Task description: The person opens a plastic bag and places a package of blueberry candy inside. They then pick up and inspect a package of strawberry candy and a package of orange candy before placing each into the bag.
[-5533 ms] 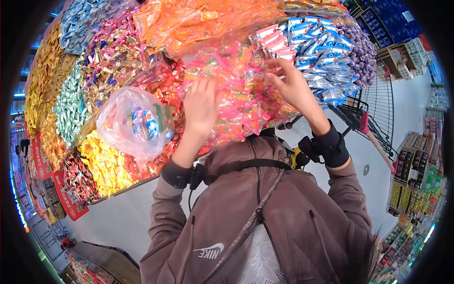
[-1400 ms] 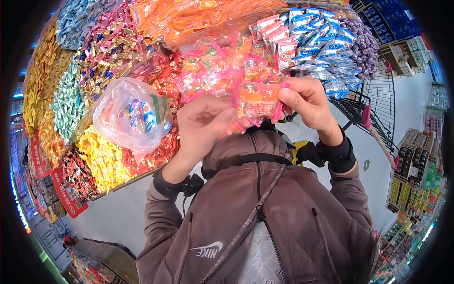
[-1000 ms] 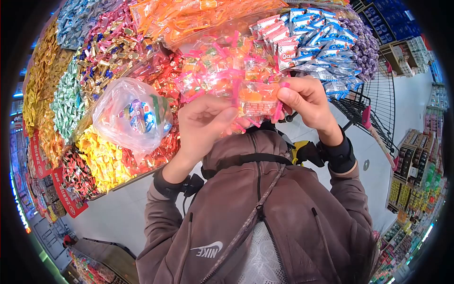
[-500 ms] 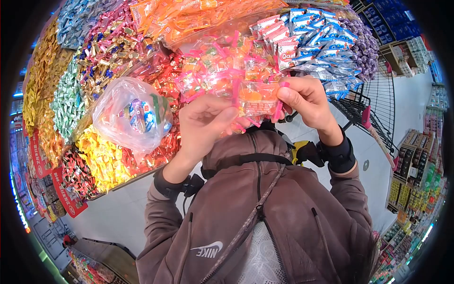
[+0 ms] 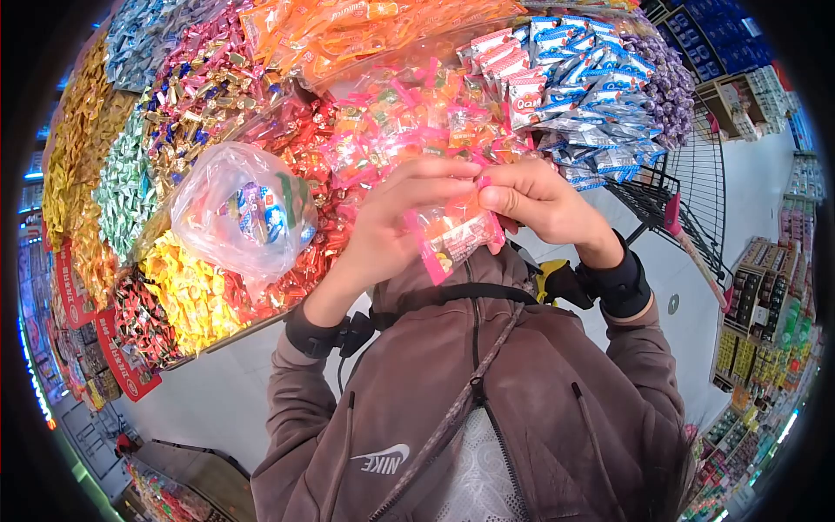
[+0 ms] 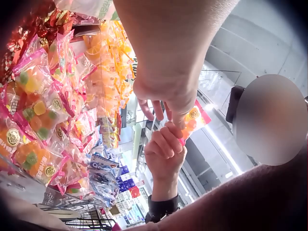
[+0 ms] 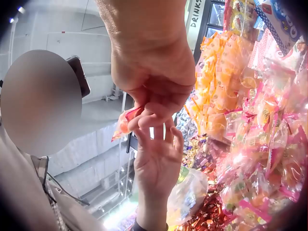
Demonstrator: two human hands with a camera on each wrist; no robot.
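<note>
A small clear candy packet (image 5: 457, 237) with pink crimped ends and orange sweets inside hangs tilted in front of the chest. My right hand (image 5: 548, 204) pinches its upper pink end between thumb and forefinger. Close beside those fingers, my left hand (image 5: 391, 213) has its fingertips on the same end, the other fingers reaching across above the packet. Seen from the left wrist, the left thumb and forefinger meet at the packet's edge (image 6: 192, 120), against the right hand (image 6: 164, 154). The right wrist view shows the packet (image 7: 121, 127) sticking out past the right fingers.
Behind the hands lies a heap of similar pink-ended packets (image 5: 396, 117). A tied-looking clear plastic bag (image 5: 243, 213) with sweets rests on the candy at left. Orange packets (image 5: 374, 35), blue-and-white packets (image 5: 591, 87) and a wire cart (image 5: 696, 191) surround them.
The packet was stretched level between both hands, one at each end. It has turned so one end hangs down, and both hands have come together at its upper end.
</note>
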